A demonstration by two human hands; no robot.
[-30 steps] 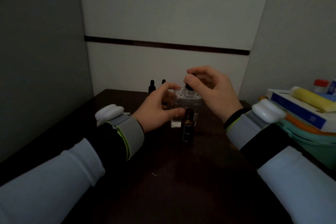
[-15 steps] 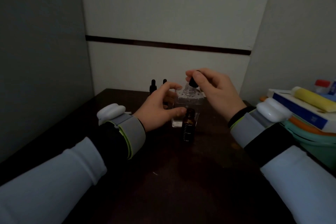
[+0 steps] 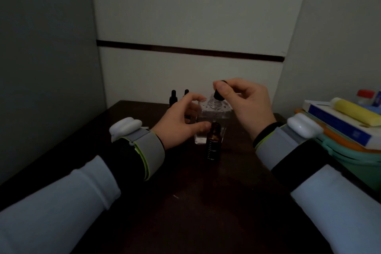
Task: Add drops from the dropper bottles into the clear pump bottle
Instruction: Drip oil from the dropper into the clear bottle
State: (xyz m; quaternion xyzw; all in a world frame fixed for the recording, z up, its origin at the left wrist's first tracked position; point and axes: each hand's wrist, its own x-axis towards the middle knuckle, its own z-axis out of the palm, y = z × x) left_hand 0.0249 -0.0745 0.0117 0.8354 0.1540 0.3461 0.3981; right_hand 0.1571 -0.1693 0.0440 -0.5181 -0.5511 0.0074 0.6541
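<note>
1. The dark desk [image 3: 185, 212] runs from 6 o'clock to the back wall [image 3: 185, 76] at 12. A side wall [image 3: 45, 68] closes its 9 o'clock edge. Open surface shows at 6 o'clock between the two sleeves [image 3: 61, 202].
2. A stack of books [image 3: 338, 123] on a teal tub [image 3: 350, 156] crowds the 3 o'clock edge, near the right wrist.
3. The left hand [image 3: 177, 125] curls round the clear pump bottle [image 3: 214, 116] from 9 o'clock, with its thumb on the front.
4. The right hand [image 3: 247, 105] reaches in from 3 o'clock and pinches a black dropper [image 3: 218, 94].
5. The clear pump bottle stands upright toward 12 o'clock, and the dropper is over its uncapped neck.
6. An open amber bottle [image 3: 213, 144] stands just at its 6 o'clock side, beside the left thumb.
7. Two dropper bottles [image 3: 173, 98] stand at 11 o'clock by the back edge.
</note>
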